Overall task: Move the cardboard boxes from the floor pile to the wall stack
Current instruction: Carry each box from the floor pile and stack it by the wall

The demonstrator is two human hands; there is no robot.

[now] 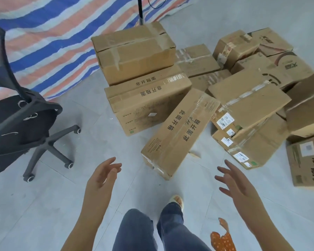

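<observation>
Several brown cardboard boxes lie in a pile on the grey tiled floor. A long box (178,134) with black printed characters leans tilted at the front of the pile, nearest me. Behind it a big box (147,104) carries a taped box (134,53) on top. More boxes (250,98) spread to the right. My left hand (102,175) and my right hand (233,180) hover above the floor in front of the long box, fingers spread and relaxed, holding nothing. Neither hand touches a box.
A black office chair (16,120) on casters stands at the left. A striped blue, orange and white tarp (53,37) covers the floor at the back. A thin black pole (140,9) rises behind the stacked boxes. My legs and a sandalled foot (177,201) show below.
</observation>
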